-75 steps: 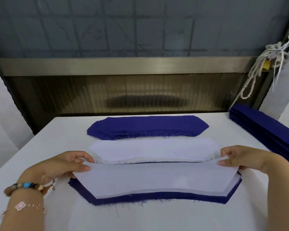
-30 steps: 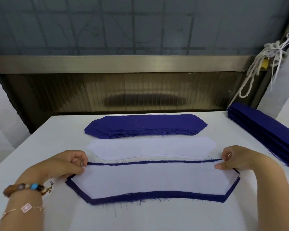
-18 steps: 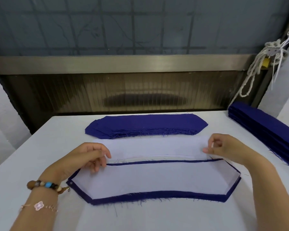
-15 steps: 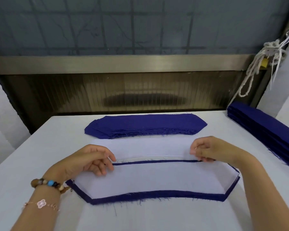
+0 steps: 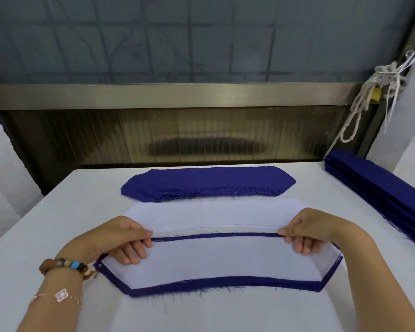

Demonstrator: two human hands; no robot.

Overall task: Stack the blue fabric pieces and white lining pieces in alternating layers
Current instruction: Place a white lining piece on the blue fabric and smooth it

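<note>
As left hand [image 5: 115, 238] and right hand [image 5: 314, 228] pinch, stack [image 5: 213, 262] spans between

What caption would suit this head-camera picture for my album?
Left hand and right hand pinch the far edge of the near stack, white on top; lining pile and blue pile behind.

**Soft, Even Light Through a Wide Lens**

Diffuse light is falling evenly on the white worktop [image 5: 58, 212], keeping it bright without glare; its source cannot be told. The left hand [image 5: 115, 238] and right hand [image 5: 314, 228] are casting only faint, soft shadows onto the layered stack [image 5: 213, 259] they are pinching. Behind, the frosted window [image 5: 201, 39] is reading dim and grey-blue. The metal rail [image 5: 177, 95] is giving off a dull sheen, and the ribbed panel [image 5: 201, 130] is showing a dark smeared reflection. Straight lines are bowing toward the frame's edges.
</note>
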